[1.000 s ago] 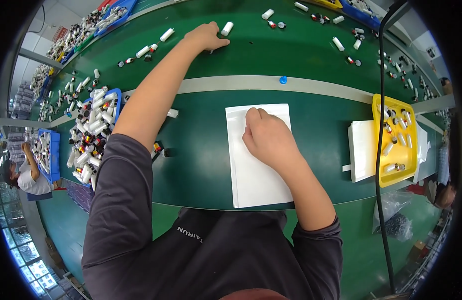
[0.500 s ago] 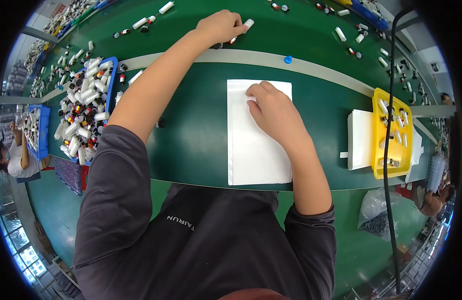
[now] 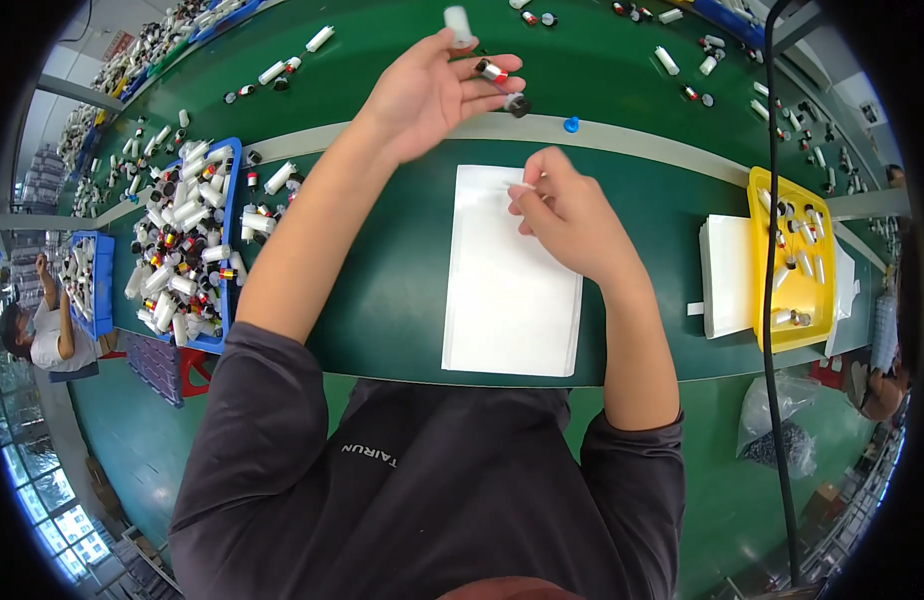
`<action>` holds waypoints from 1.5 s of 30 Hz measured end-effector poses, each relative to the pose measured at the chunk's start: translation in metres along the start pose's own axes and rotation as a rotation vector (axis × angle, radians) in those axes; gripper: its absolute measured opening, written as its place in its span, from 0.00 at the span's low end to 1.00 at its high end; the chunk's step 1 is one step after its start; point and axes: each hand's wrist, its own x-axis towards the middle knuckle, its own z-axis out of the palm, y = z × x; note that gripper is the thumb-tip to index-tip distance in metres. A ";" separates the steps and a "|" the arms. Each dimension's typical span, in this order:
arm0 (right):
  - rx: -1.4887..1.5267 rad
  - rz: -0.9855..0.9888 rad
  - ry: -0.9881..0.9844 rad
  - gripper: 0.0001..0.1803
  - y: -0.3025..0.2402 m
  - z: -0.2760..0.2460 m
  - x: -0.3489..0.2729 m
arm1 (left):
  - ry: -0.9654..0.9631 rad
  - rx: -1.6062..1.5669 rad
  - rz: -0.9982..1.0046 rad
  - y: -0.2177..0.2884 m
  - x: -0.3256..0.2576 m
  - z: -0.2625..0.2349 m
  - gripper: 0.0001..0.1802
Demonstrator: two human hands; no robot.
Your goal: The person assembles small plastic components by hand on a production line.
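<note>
While the left hand [image 3: 432, 90] is half open above the belt, its fingers hold small white and black cylinders [image 3: 492, 70]; the right hand [image 3: 567, 210] pinches the flat white pouch [image 3: 507, 270], hiding its corner.

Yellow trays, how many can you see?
1: the yellow tray sits on the green table, far to the person's right. Others may be hidden.
</note>
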 end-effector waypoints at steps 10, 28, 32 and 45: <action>0.066 -0.630 0.625 0.35 -0.006 0.031 0.013 | -0.140 -0.410 -0.113 -0.025 -0.045 0.040 0.26; 0.872 -0.221 0.350 0.30 -0.013 0.009 0.008 | -0.233 0.328 0.137 -0.024 -0.042 0.030 0.28; 0.833 -0.261 0.390 0.30 -0.009 0.012 0.009 | -0.198 0.407 0.152 -0.023 -0.042 0.027 0.24; 0.849 -0.233 0.449 0.08 -0.002 -0.008 0.006 | -0.143 0.430 0.135 -0.023 -0.037 0.023 0.19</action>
